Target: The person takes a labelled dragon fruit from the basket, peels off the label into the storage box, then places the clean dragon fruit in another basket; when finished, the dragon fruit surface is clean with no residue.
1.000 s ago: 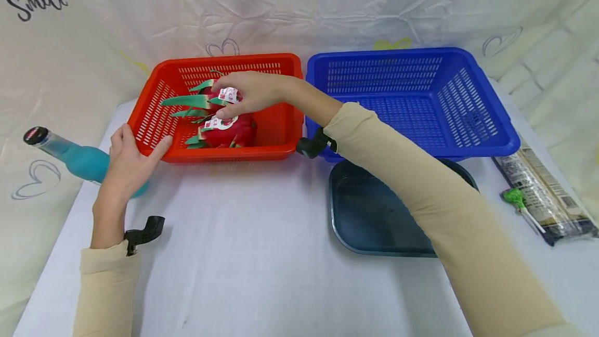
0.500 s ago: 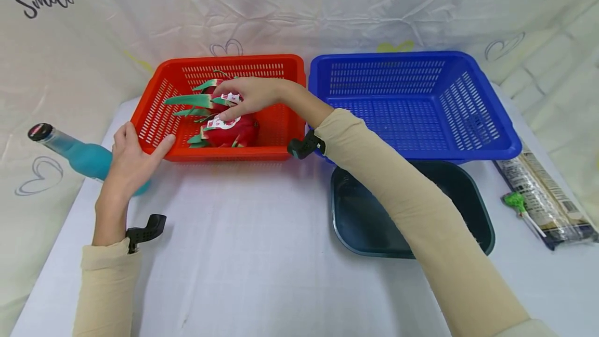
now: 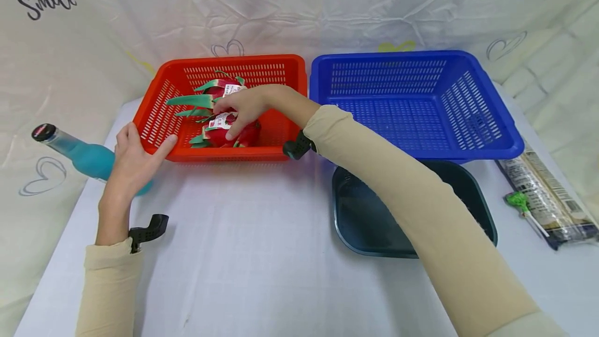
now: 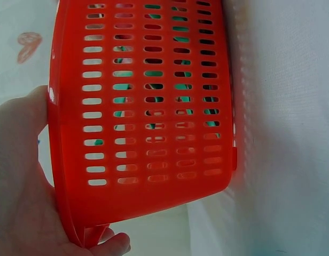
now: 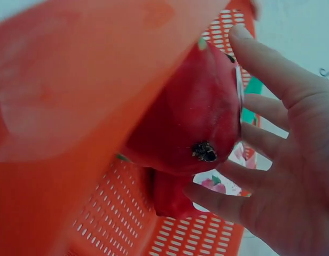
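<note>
The nearer oval red dragon fruit [image 3: 245,135] was judged weighty, bruisable — best held mid-body; right hand [image 3: 248,105] fingers were spread beside it, left hand [image 3: 134,159] fingers clamped on the red slotted plastic basket [image 3: 234,154].

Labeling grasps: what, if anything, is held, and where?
Left hand grips the red basket by its near left corner; right hand at the nearer dragon fruit, hold unclear.

Soft, even light is spread across the white table [image 3: 252,243] in the head view, a faint reddish cast is thrown just in front of the red basket [image 3: 224,154], and glare is returned by the plastic package [image 3: 552,191] well to its right. Both wrist views are rendered dimmer: a glint is caught on the basket's rim [image 4: 53,96] in the left, its nearest wall [image 5: 63,106] blurred in the right.
</note>
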The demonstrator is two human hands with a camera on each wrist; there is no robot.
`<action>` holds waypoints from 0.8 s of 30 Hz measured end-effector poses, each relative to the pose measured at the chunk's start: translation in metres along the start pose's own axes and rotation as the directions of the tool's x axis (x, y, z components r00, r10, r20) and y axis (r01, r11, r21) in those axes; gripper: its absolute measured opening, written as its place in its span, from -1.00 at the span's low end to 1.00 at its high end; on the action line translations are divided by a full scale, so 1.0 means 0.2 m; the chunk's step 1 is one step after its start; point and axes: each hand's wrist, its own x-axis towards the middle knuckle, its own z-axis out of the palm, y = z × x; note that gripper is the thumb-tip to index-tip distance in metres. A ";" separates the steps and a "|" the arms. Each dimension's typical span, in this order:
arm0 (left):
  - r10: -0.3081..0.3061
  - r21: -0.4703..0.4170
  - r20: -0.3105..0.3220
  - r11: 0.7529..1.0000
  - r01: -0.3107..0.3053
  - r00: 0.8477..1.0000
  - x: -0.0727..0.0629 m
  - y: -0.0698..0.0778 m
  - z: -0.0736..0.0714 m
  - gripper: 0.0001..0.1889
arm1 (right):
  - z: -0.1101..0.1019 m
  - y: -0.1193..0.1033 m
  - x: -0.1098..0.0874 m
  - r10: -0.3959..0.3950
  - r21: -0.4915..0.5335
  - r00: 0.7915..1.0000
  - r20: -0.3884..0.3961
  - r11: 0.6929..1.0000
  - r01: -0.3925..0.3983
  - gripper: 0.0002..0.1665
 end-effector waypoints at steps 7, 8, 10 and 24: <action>0.004 -0.003 -0.005 1.000 -0.004 1.000 0.00 0.00 -0.01 0.12 | -0.03 -0.02 0.04 0.029 -0.095 0.995 0.093 0.995 -0.020 -0.10; 0.005 -0.005 -0.004 1.000 -0.005 1.000 0.00 0.00 -0.01 0.12 | -0.04 -0.03 0.04 0.028 -0.105 0.995 0.100 0.994 -0.017 -0.11; 0.007 -0.007 -0.004 1.000 -0.007 1.000 0.00 0.00 -0.01 0.12 | -0.05 -0.03 0.05 0.021 -0.117 0.994 0.109 0.993 -0.008 -0.13; 0.003 -0.002 -0.004 1.000 -0.003 1.000 0.00 0.00 0.00 0.13 | -0.04 -0.03 0.06 0.086 0.071 0.982 0.166 0.993 -0.098 -0.20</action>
